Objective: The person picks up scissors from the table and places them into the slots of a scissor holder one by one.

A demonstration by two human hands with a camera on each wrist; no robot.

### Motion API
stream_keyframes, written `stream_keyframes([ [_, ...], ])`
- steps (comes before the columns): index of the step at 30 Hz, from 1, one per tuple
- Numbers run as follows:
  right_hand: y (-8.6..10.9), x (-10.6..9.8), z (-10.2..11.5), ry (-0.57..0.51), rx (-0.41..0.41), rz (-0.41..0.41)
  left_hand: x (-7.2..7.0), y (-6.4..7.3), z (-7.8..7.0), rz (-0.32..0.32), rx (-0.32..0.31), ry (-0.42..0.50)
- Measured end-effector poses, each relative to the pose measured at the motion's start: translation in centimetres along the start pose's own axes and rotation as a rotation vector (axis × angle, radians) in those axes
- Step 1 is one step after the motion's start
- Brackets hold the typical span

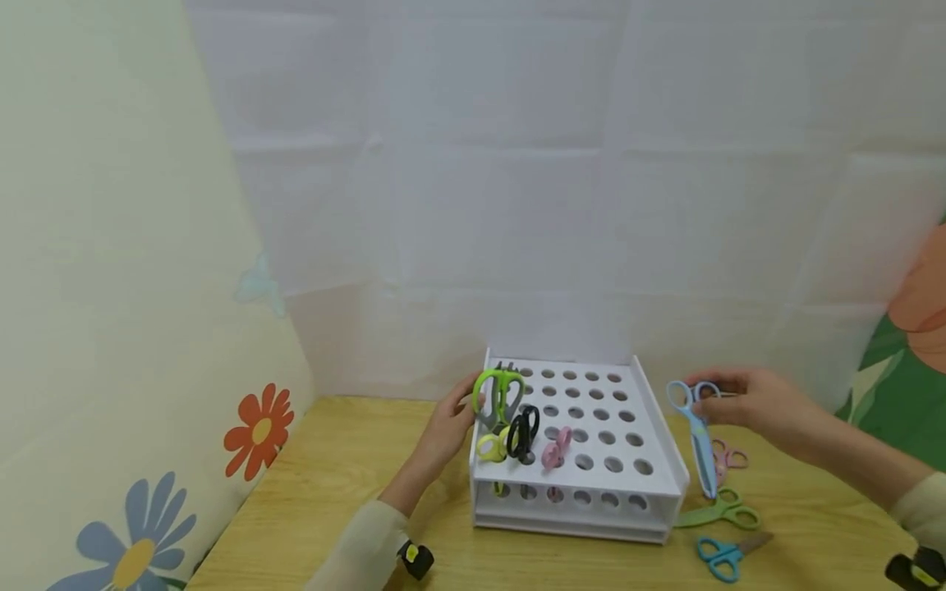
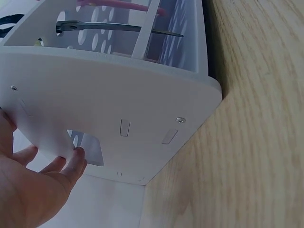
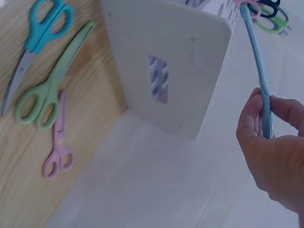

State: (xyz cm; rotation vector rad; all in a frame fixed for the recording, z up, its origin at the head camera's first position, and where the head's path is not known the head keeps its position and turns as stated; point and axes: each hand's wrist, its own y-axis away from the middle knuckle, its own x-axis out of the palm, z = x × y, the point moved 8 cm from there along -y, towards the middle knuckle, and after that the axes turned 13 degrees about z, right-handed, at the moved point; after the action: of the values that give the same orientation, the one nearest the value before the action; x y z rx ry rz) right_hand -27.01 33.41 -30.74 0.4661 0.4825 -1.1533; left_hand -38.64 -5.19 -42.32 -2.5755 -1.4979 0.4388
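My right hand [image 1: 764, 410] pinches a pair of light blue scissors [image 1: 702, 451] by one handle loop, between thumb and fingers. The blades point down, to the right of a white rack [image 1: 609, 488] with rows of round holes. In the right wrist view, the same scissors [image 3: 258, 59] appear edge-on. My left hand [image 1: 448, 427] rests its fingertips against the rack's left side panel [image 2: 85, 95], close to a cutout. Upright in the rack's left holes stand bright green scissors [image 1: 502, 382], yellow-green scissors [image 1: 491, 447], black scissors [image 1: 517, 435] and pink scissors [image 1: 556, 450].
On the wooden table [image 1: 355, 492], right of the rack, lie pale green scissors [image 3: 47, 95], teal-blue scissors [image 3: 40, 38] and another pink pair [image 3: 59, 142]. A white sheet [image 1: 473, 205] hangs behind the rack. A flower-patterned wall [image 1: 148, 328] borders the left side.
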Motion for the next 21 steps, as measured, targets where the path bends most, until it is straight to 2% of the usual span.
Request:
stream_keyframes([
  [6, -1.6, 2.4, 2.0, -0.119, -0.015, 0.072, 0.0, -0.1, 0.0, 0.000, -0.006, -0.012],
  [11, -2.9, 3.9, 3.2, -0.197, 0.025, 0.095, 0.1, 0.0, -0.1, -0.002, -0.003, -0.019],
  [18, -5.2, 4.8, 5.1, -0.458, -0.069, 0.119, 0.2, 0.0, -0.1, 0.005, -0.007, -0.016],
  [21, -6.2, 4.6, 5.7, -0.510, -0.107, 0.107, 0.2, 0.1, -0.2, 0.008, 0.011, -0.020],
])
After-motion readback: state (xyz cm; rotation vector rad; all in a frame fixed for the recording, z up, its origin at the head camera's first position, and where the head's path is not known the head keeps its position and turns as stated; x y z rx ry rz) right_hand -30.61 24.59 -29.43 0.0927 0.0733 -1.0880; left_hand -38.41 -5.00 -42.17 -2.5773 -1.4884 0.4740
